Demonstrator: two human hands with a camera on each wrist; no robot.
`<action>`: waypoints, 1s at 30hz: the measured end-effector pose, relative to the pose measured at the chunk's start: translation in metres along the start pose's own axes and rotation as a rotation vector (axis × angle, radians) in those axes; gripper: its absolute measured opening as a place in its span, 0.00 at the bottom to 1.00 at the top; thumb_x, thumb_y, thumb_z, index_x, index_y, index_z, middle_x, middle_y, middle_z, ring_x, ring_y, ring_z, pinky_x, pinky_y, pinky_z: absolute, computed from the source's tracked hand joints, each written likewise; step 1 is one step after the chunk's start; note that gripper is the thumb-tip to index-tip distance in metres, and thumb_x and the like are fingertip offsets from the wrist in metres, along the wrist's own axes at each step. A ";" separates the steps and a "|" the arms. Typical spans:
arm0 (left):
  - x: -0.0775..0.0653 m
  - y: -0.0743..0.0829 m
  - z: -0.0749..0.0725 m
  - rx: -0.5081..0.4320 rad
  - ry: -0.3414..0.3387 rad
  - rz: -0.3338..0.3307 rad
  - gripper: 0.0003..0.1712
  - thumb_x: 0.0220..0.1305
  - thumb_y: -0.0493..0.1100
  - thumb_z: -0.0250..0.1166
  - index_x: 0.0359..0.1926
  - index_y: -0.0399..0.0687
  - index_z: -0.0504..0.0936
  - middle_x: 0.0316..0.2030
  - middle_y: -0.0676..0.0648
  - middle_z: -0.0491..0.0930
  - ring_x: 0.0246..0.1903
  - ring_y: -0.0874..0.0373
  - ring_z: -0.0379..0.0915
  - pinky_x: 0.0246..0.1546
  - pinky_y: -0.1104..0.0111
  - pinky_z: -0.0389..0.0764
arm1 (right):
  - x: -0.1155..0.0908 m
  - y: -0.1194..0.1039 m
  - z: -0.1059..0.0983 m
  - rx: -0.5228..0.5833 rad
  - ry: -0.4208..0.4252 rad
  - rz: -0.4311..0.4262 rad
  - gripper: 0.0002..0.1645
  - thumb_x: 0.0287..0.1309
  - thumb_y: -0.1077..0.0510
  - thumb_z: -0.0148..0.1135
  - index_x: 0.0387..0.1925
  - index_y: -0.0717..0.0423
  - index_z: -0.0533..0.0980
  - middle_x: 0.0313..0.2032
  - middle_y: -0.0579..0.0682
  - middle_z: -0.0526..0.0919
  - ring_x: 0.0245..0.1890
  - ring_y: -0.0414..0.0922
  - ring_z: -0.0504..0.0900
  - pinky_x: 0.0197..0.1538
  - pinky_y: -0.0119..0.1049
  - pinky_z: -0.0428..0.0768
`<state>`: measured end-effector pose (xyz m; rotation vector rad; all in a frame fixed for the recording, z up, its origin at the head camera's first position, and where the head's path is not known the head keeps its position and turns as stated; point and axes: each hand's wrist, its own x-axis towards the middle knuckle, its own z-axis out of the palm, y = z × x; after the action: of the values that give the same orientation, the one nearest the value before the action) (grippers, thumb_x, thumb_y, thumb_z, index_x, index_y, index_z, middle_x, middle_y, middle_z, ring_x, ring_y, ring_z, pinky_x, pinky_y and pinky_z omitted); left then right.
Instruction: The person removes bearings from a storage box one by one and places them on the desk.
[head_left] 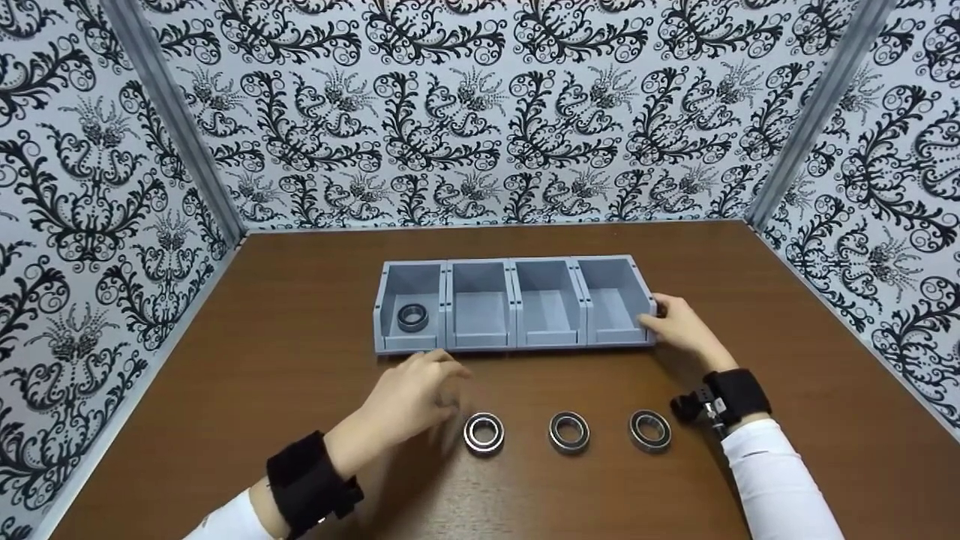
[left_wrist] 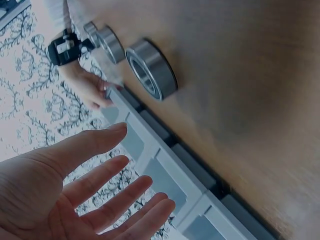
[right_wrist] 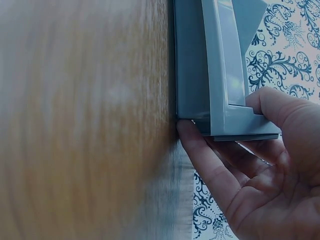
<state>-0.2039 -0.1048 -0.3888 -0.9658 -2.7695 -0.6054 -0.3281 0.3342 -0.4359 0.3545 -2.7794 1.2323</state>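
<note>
My left hand [head_left: 412,394] hovers over the table just left of the nearest ball bearing [head_left: 484,433], fingers loosely spread and holding nothing. In the left wrist view, its fingertips [left_wrist: 120,162] are apart from the bearing [left_wrist: 151,70]. At the right end of the joined grey storage bins [head_left: 480,339], my right hand [head_left: 682,326] grips the side wall of the end bin. The right wrist view shows the thumb [right_wrist: 270,102] over the bin's edge [right_wrist: 245,120] and the other fingers beneath and outside it. Another bearing [head_left: 412,317] lies inside the leftmost bin.
Two more bearings lie in a row to the right, a middle bearing [head_left: 568,432] and a right bearing [head_left: 649,430]. The brown wooden table [head_left: 315,300] is enclosed by patterned panels [head_left: 480,112] behind and at both sides.
</note>
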 end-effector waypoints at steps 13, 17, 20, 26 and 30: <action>0.017 -0.024 -0.008 -0.030 0.058 -0.150 0.23 0.57 0.34 0.77 0.55 0.43 0.88 0.50 0.42 0.84 0.53 0.41 0.81 0.48 0.45 0.85 | -0.002 0.000 -0.001 0.037 -0.030 0.010 0.26 0.68 0.67 0.59 0.62 0.81 0.70 0.44 0.67 0.84 0.32 0.41 0.79 0.31 0.27 0.76; 0.021 -0.030 -0.011 -0.035 0.064 -0.207 0.23 0.59 0.35 0.77 0.57 0.45 0.87 0.53 0.42 0.83 0.55 0.42 0.80 0.48 0.45 0.85 | -0.001 0.000 -0.001 0.021 -0.020 0.013 0.26 0.67 0.67 0.59 0.62 0.80 0.71 0.42 0.64 0.84 0.31 0.40 0.78 0.31 0.27 0.76; 0.024 -0.036 -0.013 -0.038 0.078 -0.239 0.24 0.59 0.37 0.78 0.57 0.44 0.87 0.55 0.42 0.83 0.57 0.42 0.80 0.50 0.45 0.84 | -0.001 0.000 0.000 0.029 -0.015 0.009 0.25 0.66 0.67 0.60 0.61 0.80 0.72 0.42 0.64 0.84 0.32 0.41 0.79 0.32 0.26 0.76; 0.029 -0.047 -0.014 -0.050 0.088 -0.289 0.26 0.59 0.38 0.79 0.59 0.42 0.86 0.57 0.40 0.82 0.56 0.42 0.81 0.51 0.45 0.84 | -0.001 0.000 0.000 0.032 -0.012 -0.001 0.24 0.66 0.68 0.60 0.59 0.81 0.72 0.42 0.63 0.84 0.33 0.41 0.79 0.33 0.26 0.77; 0.034 -0.053 -0.013 -0.044 0.106 -0.315 0.26 0.60 0.39 0.79 0.59 0.42 0.86 0.58 0.39 0.82 0.54 0.40 0.82 0.49 0.45 0.84 | -0.001 0.000 0.000 0.021 -0.007 0.003 0.24 0.65 0.68 0.60 0.58 0.80 0.73 0.42 0.63 0.84 0.34 0.41 0.79 0.34 0.25 0.77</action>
<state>-0.2638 -0.1286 -0.3851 -0.4877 -2.8420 -0.7389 -0.3271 0.3346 -0.4364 0.3570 -2.7763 1.2638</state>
